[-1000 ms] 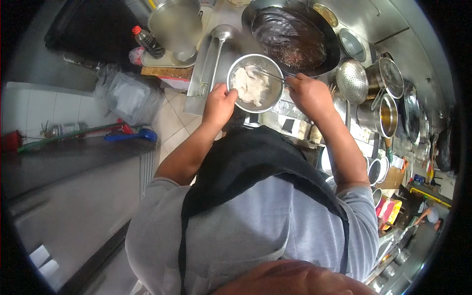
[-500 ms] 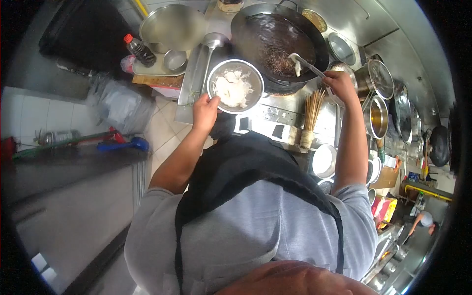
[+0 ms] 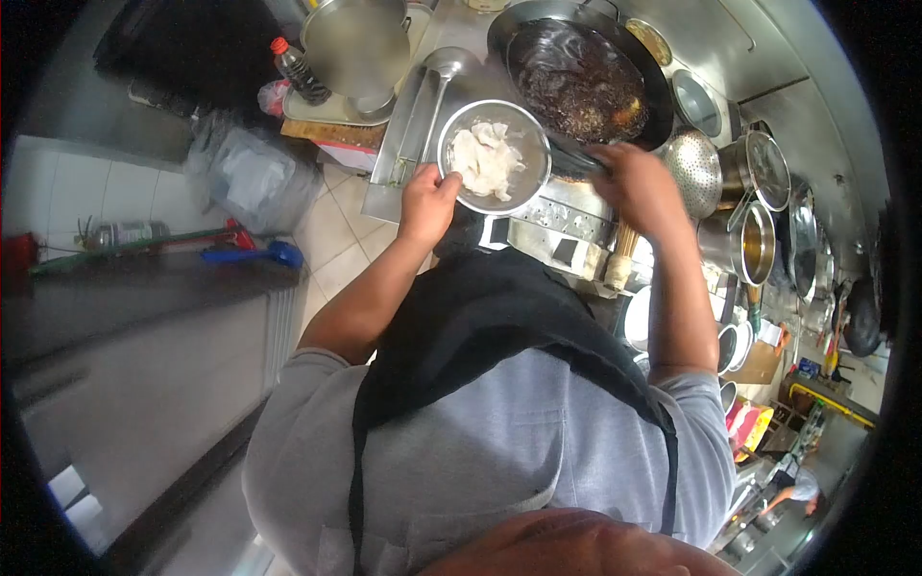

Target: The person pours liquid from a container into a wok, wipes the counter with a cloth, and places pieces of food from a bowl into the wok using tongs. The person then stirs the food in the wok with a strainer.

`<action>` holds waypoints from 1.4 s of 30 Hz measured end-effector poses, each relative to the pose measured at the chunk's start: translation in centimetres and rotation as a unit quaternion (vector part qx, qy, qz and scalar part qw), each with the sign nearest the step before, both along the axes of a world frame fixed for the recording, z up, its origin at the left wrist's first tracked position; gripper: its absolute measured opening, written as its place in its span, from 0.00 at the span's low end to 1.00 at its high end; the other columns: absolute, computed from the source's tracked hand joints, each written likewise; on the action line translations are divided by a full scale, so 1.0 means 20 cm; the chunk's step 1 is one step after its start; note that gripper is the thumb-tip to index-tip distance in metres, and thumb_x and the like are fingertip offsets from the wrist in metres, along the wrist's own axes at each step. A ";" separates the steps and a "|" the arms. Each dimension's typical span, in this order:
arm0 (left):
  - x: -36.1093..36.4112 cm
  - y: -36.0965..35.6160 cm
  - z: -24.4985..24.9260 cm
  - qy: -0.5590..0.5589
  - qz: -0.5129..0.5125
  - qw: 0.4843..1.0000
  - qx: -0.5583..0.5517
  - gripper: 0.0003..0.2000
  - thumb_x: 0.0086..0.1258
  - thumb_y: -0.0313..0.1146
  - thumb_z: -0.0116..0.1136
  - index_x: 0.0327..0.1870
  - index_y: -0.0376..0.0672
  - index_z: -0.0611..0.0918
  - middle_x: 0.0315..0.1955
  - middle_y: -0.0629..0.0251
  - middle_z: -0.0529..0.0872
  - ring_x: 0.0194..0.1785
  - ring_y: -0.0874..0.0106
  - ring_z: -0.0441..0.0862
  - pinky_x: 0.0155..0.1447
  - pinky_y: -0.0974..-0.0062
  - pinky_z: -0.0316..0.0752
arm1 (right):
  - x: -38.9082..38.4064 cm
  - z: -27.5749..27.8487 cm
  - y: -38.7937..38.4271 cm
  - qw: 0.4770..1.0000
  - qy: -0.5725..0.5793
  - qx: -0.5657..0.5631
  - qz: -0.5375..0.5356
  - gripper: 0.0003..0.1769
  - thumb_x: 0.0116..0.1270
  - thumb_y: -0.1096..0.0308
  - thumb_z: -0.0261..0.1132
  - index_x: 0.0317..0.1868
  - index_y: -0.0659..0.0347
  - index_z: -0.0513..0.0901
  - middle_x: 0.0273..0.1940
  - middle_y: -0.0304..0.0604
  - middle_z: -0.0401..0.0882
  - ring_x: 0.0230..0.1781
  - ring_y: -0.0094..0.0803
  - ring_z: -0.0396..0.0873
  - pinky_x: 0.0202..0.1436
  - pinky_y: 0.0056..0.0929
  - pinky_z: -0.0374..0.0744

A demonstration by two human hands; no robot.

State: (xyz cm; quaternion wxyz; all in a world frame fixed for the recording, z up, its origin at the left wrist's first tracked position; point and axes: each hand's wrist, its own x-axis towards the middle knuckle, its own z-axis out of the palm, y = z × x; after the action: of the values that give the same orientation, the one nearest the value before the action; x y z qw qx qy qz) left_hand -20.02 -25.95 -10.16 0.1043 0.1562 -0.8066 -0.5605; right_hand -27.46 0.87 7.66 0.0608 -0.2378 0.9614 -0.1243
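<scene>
My left hand [image 3: 428, 204] grips the near left rim of a round metal bowl [image 3: 539, 173], thumb over the edge. Pale, wet-looking food pieces [image 3: 488, 158] lie inside it. My right hand [image 3: 639, 187] is closed around metal tongs [image 3: 576, 156], smeared by motion, which point left toward the bowl. Whether their tips touch the food cannot be made out. Beyond the bowl sits a large black wok [image 3: 659, 106] of dark, bubbling oil [image 3: 567, 72], with a browned patch near its right side.
A ladle [image 3: 449, 65] rests on the counter left of the wok. On the right are a perforated strainer [image 3: 693, 173], a pot of yellowish liquid [image 3: 759, 245] and a bamboo brush [image 3: 622, 264]. A red-capped bottle [image 3: 300, 72] stands left. Another person [image 3: 799, 488] is far right.
My right hand has brought the tongs back from over the wok toward the bowl. The pale piece they held over the oil is no longer seen in them. The view has shifted slightly.
</scene>
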 end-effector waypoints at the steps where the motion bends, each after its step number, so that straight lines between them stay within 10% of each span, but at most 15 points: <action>1: 0.01 0.00 0.05 0.000 -0.004 1.000 -0.001 0.13 0.65 0.35 0.60 0.31 0.31 0.80 0.31 0.53 0.79 0.34 0.61 0.78 0.42 0.65 0.73 | 0.04 -0.05 -0.07 0.999 0.013 0.029 0.012 0.17 0.65 0.61 0.64 0.52 0.59 0.85 0.47 0.53 0.84 0.46 0.53 0.84 0.54 0.48 0.80; 25: -0.06 -0.07 -0.05 -0.037 0.042 0.998 0.031 0.13 0.63 0.35 0.60 0.29 0.31 0.78 0.32 0.49 0.79 0.33 0.54 0.78 0.42 0.61 0.73 | -0.11 -0.09 -0.16 0.989 -0.121 -0.084 0.000 0.17 0.64 0.62 0.64 0.50 0.60 0.87 0.42 0.58 0.85 0.44 0.54 0.84 0.52 0.43 0.80; 33: -0.14 -0.09 -0.05 -0.022 0.044 0.988 0.144 0.11 0.65 0.34 0.59 0.34 0.33 0.83 0.27 0.61 0.82 0.29 0.70 0.82 0.34 0.70 0.78 | -0.22 0.07 -0.06 0.962 -0.156 -0.215 -0.060 0.19 0.68 0.65 0.68 0.55 0.69 0.84 0.37 0.46 0.88 0.37 0.24 0.81 0.44 0.26 0.78; 42: -0.08 -0.13 -0.10 -0.054 0.054 0.973 0.217 0.11 0.70 0.33 0.59 0.46 0.37 0.83 0.36 0.65 0.86 0.34 0.77 0.83 0.35 0.76 0.79 | -0.48 0.06 0.01 0.964 -0.121 -0.205 -0.119 0.22 0.65 0.61 0.67 0.54 0.70 0.84 0.32 0.44 0.85 0.32 0.26 0.79 0.40 0.28 0.77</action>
State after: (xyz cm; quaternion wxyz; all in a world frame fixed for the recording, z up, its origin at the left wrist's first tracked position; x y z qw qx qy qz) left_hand -21.62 -28.62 -12.20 0.0538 0.2483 -0.6608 -0.7062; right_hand -37.04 1.06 8.95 0.1110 -0.1119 0.9223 -0.3529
